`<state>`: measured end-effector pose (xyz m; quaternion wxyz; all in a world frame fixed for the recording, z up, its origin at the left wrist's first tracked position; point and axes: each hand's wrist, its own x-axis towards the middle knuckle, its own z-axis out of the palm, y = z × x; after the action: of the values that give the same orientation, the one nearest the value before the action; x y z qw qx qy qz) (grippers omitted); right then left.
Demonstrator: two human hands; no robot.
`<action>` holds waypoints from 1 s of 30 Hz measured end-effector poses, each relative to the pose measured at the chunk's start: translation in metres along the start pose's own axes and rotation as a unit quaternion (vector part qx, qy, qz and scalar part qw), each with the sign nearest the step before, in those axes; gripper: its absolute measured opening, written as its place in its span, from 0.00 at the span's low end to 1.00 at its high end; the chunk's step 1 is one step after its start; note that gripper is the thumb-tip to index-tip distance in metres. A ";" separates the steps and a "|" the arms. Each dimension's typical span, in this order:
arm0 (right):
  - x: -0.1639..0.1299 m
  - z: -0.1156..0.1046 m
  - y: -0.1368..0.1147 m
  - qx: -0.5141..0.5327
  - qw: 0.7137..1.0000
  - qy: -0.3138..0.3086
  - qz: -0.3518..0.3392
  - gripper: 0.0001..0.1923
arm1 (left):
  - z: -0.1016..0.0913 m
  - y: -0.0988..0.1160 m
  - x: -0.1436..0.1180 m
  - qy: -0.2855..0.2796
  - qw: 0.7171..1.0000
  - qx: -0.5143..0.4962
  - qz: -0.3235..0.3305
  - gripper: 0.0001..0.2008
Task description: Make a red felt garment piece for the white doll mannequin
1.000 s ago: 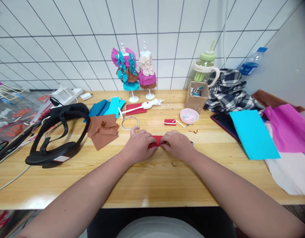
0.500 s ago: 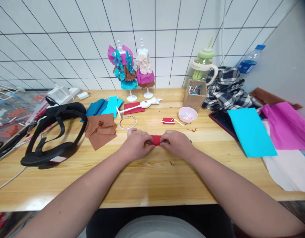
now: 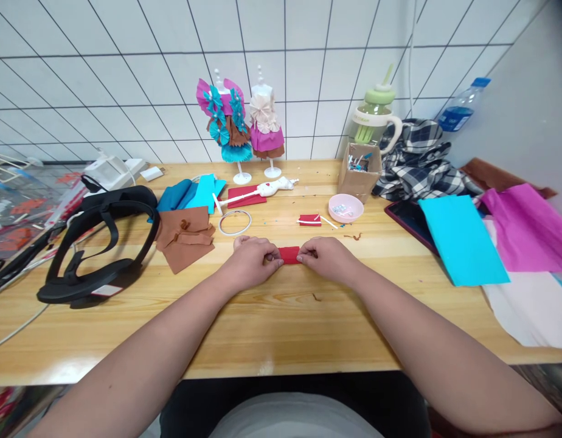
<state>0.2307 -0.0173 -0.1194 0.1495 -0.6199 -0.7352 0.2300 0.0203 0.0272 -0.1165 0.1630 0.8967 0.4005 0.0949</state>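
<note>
Paper piece on surface between left hand and right hand. Ring behind left hand, bowl behind right, headset far left.

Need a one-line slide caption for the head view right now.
Left hand and right hand pinch the ends of a small red paper piece on a wooden table.

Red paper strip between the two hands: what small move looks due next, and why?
Probably press the fold flat along its length. The left hand and right hand pinch opposite ends of the small red paper strip, held low on the wooden table, so the middle looks ready for creasing.
</note>
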 end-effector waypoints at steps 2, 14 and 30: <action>0.001 -0.001 -0.002 -0.013 1.000 -0.005 0.015 0.08 | 0.001 0.001 0.001 -0.006 1.000 0.003 -0.011 0.09; 0.007 0.001 -0.015 -0.101 0.992 -0.013 0.070 0.09 | 0.005 0.001 0.005 0.021 0.998 0.035 -0.049 0.10; -0.001 -0.019 0.014 0.090 0.977 0.191 0.033 0.06 | -0.006 -0.010 0.001 0.140 0.987 -0.069 -0.048 0.05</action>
<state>0.2524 -0.0134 -0.1111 0.3346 -0.6600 -0.6487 0.1778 0.0128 0.0354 -0.1148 0.1710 0.8408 0.4546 0.2392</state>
